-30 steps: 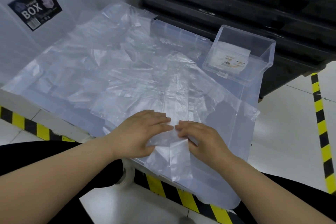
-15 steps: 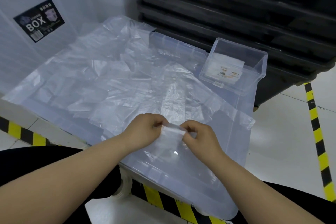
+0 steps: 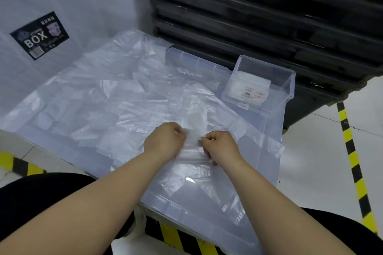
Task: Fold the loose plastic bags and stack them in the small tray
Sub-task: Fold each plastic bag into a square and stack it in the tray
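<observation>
A small folded clear plastic bag (image 3: 192,147) is held between both hands just above the work surface. My left hand (image 3: 164,141) pinches its left edge and my right hand (image 3: 220,147) pinches its right edge, fingers curled. Several loose clear plastic bags (image 3: 107,101) lie spread over the lid of a big translucent storage box (image 3: 263,151). The small clear tray (image 3: 259,86) stands at the back right of that lid, with folded white-looking bags lying in its bottom.
A black stack of slatted crates (image 3: 269,16) rises behind the tray. A large translucent box with a "BOX" label (image 3: 39,35) stands at the left. Yellow-black floor tape (image 3: 354,163) runs along the right and below the lid's front edge.
Both hands went from pressing flat on the bag to pinching it and lifting it off the surface. The bag is now a shorter folded piece between them.
</observation>
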Available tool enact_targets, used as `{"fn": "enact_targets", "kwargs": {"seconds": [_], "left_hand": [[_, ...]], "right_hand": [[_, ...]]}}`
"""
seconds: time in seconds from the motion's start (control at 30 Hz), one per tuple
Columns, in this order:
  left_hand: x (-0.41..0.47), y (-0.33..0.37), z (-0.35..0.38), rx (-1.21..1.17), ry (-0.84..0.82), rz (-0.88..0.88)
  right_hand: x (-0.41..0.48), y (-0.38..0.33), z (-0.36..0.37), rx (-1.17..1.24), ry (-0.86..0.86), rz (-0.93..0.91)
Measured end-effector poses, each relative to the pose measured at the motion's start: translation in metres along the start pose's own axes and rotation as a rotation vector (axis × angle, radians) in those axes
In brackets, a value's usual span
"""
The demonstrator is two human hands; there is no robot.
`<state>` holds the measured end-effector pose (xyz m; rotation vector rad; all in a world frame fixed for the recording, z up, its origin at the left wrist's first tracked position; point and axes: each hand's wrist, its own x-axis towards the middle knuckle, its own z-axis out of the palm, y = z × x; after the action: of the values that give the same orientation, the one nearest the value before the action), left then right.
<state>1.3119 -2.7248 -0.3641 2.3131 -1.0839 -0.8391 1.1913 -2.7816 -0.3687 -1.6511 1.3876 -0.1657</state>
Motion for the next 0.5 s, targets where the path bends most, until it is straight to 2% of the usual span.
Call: {"fn": "enact_targets", "kwargs": {"seconds": [0.07,0.13,0.2,0.27,0.33,0.37,0.5], "left_hand": [[0.000,-0.002,0.000,-0.087,0.045,-0.012],[-0.005,-0.005,-0.002,-0.068,0.149,0.049],[-0.013,-0.009,-0.005,0.058,0.275,0.271],[-0.019,-0.016,-0.003,0.205,0.331,0.605],[-0.023,-0.027,0.008,0.341,0.323,0.857],[-0.025,-0.034,0.014,0.395,0.294,0.913],[-0.027,-0.053,0.023,0.608,0.163,0.899]], "right_hand": [[0.000,-0.002,-0.001,-0.030,-0.019,0.005],[0.000,-0.003,-0.002,-0.040,-0.031,0.015],[0.000,-0.003,-0.003,-0.035,-0.038,0.027],[0.001,-0.003,-0.004,-0.027,-0.047,0.036],[0.002,-0.003,-0.004,-0.020,-0.051,0.038],[0.002,-0.002,-0.004,-0.014,-0.050,0.041],[0.002,-0.001,-0.005,0.025,-0.045,0.052]]}}
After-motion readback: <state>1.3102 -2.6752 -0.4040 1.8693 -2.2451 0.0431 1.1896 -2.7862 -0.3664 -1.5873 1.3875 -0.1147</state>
